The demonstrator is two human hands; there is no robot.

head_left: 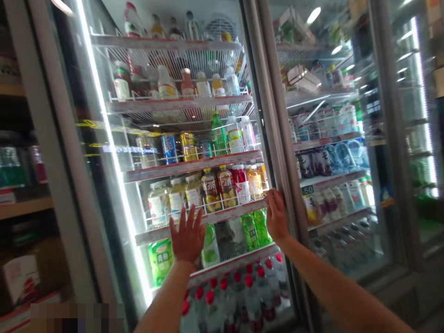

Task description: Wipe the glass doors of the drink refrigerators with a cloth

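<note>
My left hand (pixel 188 237) is raised with its fingers spread and holds nothing. It is in front of the drink shelves, over the edge of the fourth shelf (pixel 239 210); whether it touches the glass I cannot tell. My right hand (pixel 277 217) is at the metal frame of the fridge door (pixel 282 152), its fingers bent around the edge. Behind my hands stand iced tea bottles (pixel 227 185), a red drink bottle (pixel 242 182) and pale jar-like bottles (pixel 158 203). Green drink packs (pixel 162 261) stand one shelf lower, partly hidden by my left hand.
Red-capped bottles (pixel 227 296) fill the bottom of the fridge. Cans (pixel 169 149) and a green bottle (pixel 218 133) stand on the middle shelf. A second glass door (pixel 333 185) with more drinks is on the right. Dark shelves (pixel 26 208) with goods line the left.
</note>
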